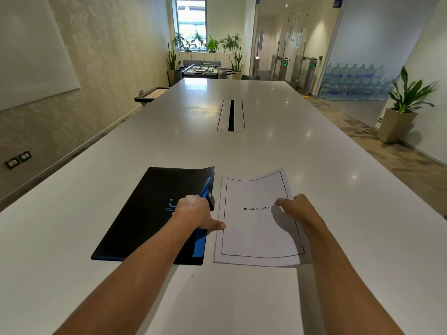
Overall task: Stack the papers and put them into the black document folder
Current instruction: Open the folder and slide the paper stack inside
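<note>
A black document folder (142,213) with blue inner lining lies on the white table, its cover slightly lifted along the right edge. My left hand (193,211) rests on that right edge, fingers curled around the cover, thumb reaching toward the papers. Just right of the folder lies a stack of white papers (254,233); the top sheet has a black border and the word BIBLIOGRAPHY. My right hand (297,209) holds the stack's right edge, which is raised off the table so the top sheets bow.
The long white table (217,146) runs ahead, with a cable slot (231,116) in its middle. A potted plant (401,110) stands on the floor at the right. A foosball table (205,70) and plants are beyond the far end.
</note>
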`<state>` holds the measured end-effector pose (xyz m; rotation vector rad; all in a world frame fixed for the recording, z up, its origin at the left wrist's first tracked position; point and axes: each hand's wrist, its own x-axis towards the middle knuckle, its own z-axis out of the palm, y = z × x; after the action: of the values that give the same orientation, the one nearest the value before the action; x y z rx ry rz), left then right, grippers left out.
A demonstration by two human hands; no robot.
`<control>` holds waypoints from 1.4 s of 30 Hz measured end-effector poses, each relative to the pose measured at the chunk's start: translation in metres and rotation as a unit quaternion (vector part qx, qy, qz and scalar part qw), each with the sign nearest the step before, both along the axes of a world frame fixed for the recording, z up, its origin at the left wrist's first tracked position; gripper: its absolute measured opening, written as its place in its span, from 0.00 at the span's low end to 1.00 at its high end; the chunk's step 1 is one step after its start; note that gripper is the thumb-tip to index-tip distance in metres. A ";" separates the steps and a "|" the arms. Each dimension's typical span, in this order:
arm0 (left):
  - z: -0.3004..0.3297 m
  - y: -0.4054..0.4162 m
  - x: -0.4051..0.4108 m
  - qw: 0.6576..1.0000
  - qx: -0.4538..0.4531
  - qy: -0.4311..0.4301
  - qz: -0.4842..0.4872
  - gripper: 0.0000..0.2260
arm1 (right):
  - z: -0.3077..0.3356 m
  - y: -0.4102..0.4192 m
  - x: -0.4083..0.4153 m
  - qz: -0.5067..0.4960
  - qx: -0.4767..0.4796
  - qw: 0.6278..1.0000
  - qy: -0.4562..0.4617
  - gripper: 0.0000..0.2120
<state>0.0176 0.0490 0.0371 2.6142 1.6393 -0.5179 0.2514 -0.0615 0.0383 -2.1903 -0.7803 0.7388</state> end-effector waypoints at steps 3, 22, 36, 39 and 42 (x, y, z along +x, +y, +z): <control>0.001 0.000 0.000 1.000 0.006 -0.003 -0.002 0.32 | -0.003 -0.002 0.002 -0.005 0.019 1.000 0.019 0.33; 0.014 -0.001 -0.018 0.994 -0.058 -0.094 0.009 0.29 | -0.003 -0.028 0.004 0.063 0.126 0.980 0.140 0.11; 0.044 -0.007 -0.021 0.979 -0.025 -0.201 0.017 0.06 | 0.034 -0.015 -0.029 0.037 0.282 0.949 0.135 0.10; 0.047 -0.013 -0.011 0.980 -0.022 -0.196 0.007 0.04 | 0.027 -0.009 -0.041 0.063 0.265 0.954 0.124 0.11; 0.046 -0.018 -0.003 0.979 -0.029 -0.203 -0.002 0.06 | 0.019 -0.006 -0.048 0.081 0.242 0.959 0.127 0.13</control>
<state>0.0146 0.0312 0.0833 2.4678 1.4616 -0.0231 0.2035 -0.0675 0.0574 -1.5744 -0.9042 0.7935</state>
